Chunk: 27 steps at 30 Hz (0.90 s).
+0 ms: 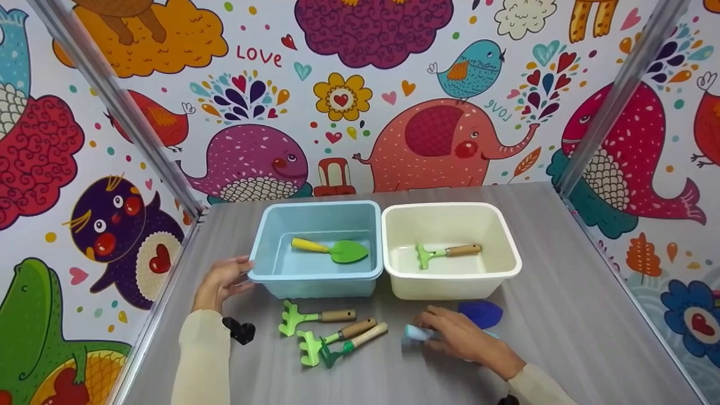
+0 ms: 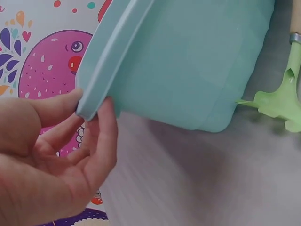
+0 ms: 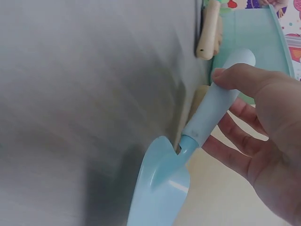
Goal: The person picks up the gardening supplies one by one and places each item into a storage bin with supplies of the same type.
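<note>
While the hands (image 1: pixel 222 281) (image 1: pixel 458 334) pinch blue bin (image 1: pixel 320 288) and trowel (image 3: pixel 207 118), the pale blade (image 3: pixel 162 183) seems glossy.

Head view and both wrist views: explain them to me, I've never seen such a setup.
No machine here, just a person. The head camera looks forward and down; the wrist cameras give the close views. The bare left hand grips a blue bin with a green trowel inside; beside it, a cream bin holds a small rake. On the grey table in front lie two light green rakes, a dark green tool and a dark blue blade. The bare right hand holds a light blue trowel.
</note>
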{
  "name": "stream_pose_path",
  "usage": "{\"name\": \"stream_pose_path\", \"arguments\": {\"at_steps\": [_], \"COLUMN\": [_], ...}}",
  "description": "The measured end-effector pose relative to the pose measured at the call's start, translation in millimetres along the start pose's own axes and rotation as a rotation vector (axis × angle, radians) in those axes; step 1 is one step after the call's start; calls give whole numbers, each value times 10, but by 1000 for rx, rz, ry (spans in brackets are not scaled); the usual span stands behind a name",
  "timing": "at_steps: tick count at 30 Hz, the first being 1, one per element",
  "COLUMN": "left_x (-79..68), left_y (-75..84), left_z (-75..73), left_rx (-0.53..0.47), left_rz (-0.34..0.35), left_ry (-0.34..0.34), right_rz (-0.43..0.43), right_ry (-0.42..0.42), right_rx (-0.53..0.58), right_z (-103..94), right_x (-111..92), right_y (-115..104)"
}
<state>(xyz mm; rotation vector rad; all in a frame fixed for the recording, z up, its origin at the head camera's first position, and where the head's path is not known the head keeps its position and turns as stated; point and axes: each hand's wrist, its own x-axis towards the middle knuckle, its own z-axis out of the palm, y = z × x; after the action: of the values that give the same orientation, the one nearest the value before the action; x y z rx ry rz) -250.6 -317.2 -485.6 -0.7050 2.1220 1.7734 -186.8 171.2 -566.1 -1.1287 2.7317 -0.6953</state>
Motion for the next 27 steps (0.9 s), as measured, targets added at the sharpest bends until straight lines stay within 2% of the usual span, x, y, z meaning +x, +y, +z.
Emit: {"name": "stream_pose_path", "arguments": {"at_steps": [5, 15, 27], "left_x": [3, -40, -102], "left_y": [11, 26, 77], "left_z": [31, 22, 100], "left_rx": [39, 45, 92], "left_rz": [-1, -13, -23], "left_ry": [5, 28, 67], "right_rz": [0, -76, -60], "right_ry": [30, 91, 40], "right_rx": [-16, -62, -34], "right_z": [-59, -171, -370], "right_x": [32, 174, 373], "right_y": [-32, -107, -263]}}
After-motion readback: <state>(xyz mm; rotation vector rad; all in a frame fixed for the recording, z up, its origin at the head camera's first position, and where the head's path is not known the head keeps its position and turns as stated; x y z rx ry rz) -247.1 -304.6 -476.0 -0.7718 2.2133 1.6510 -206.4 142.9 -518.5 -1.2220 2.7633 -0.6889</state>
